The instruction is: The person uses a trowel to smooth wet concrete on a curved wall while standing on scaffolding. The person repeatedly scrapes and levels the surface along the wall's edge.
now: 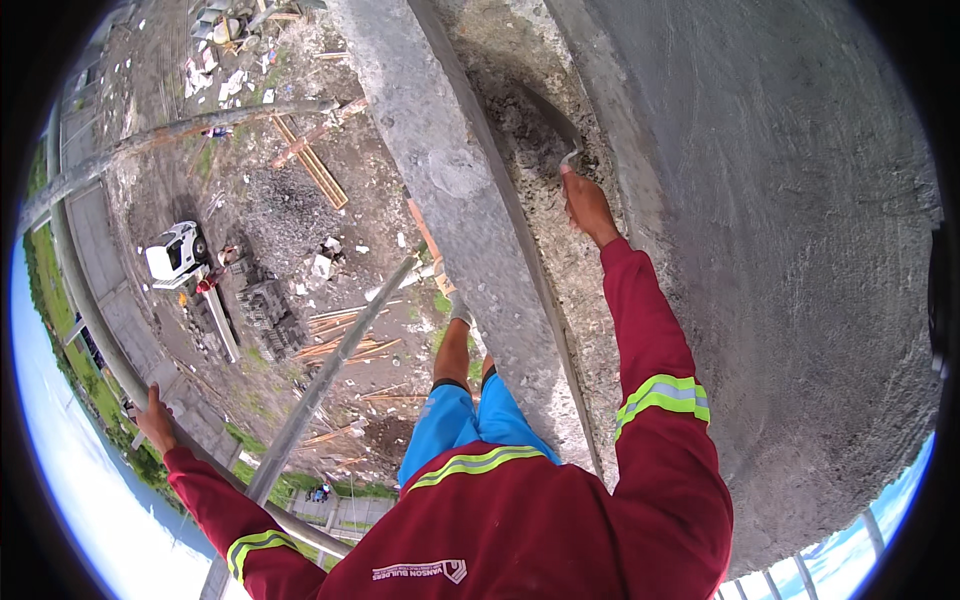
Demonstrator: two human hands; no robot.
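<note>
Your right grip (pixel 588 207), at the trowel (pixel 556 122), is in the trough (pixel 572 290), between the ledge (pixel 460 170) on the left and wall (pixel 780 200) on the right. Mortar (pixel 513 122) lies left of the trowel. Your left grip (pixel 154 422) is at the pipe (pixel 93 330), far left. Ground (pixel 370 240) below: truck (pixel 175 255) left of planks (pixel 345 346).

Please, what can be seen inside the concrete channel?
Inside the channel are dark, mortar-like material and a trowel, gripped by the right hand. What lies under the trowel's blade is covered.
</note>
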